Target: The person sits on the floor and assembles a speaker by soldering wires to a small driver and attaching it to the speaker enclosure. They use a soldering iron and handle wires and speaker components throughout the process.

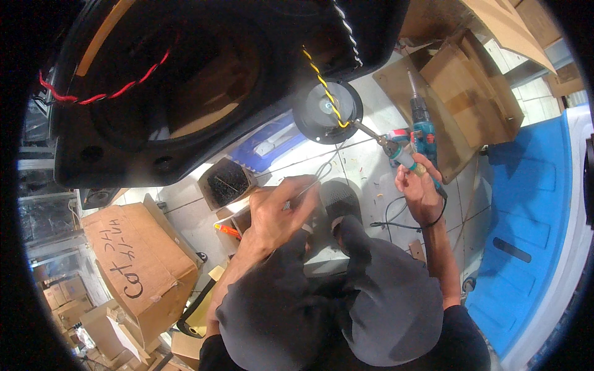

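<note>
A round black speaker driver (pixel 309 117) sits beside the near edge of a big black cabinet (pixel 377 25), in the far middle of the scene, its rear with the grey disc turned up. A yellow-and-black twisted wire (pixel 322 81) runs from the cabinet across the driver and ends at its right rim. There the tip of a soldering iron (pixel 405 157) comes in from the right; whether it touches the wire's end is too small to tell. The right hand (pixel 424 191) pinches the iron's handle between thumb and fingers, and a dark cord (pixel 396 226) loops beside the wrist. The left hand (pixel 281 210), nearer and to the left, has its fingers curled in, thumb and forefinger pinching a thin grey strand (pixel 324 166) that reaches up toward the same rim.

Just beyond the right hand lies a teal and black drill (pixel 422 127) with a long bit pointing away, and to its right stands an open cardboard carton (pixel 489 99). A ribbed blue panel (pixel 520 216) fills the right side. A red-and-black twisted wire (pixel 124 91) crosses the cabinet at far left, and a white-and-black one (pixel 349 34) hangs above the driver. Left of the left hand are a small box (pixel 242 168) of dark pieces, an orange handle (pixel 228 230) and, farther left, a large carton (pixel 142 260).
</note>
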`<state>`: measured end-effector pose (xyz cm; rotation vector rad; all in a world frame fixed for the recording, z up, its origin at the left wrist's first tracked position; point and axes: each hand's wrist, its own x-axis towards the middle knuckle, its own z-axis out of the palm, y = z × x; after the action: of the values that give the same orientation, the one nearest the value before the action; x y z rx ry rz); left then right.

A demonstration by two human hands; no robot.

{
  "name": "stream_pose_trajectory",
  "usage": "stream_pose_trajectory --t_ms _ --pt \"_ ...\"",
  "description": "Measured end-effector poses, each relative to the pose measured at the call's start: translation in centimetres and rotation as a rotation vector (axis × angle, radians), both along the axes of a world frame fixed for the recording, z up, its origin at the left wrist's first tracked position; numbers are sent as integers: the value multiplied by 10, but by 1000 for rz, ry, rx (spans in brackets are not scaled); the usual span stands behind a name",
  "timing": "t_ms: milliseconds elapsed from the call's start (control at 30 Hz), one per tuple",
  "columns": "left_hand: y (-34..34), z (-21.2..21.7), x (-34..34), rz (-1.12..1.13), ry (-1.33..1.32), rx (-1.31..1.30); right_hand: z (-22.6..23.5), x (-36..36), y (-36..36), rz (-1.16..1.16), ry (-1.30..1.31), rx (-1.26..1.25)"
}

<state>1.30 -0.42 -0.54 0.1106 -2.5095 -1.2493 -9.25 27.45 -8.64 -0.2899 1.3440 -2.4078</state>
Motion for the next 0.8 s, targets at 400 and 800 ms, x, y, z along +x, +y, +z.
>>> stream_pose_trajectory --t_ms 400,800 --pt "-2 4 3 9 -45 -3 1 7 8 -102 -29 -150" --pt "-9 2 2 -32 -415 163 20 43 33 -412 354 289"
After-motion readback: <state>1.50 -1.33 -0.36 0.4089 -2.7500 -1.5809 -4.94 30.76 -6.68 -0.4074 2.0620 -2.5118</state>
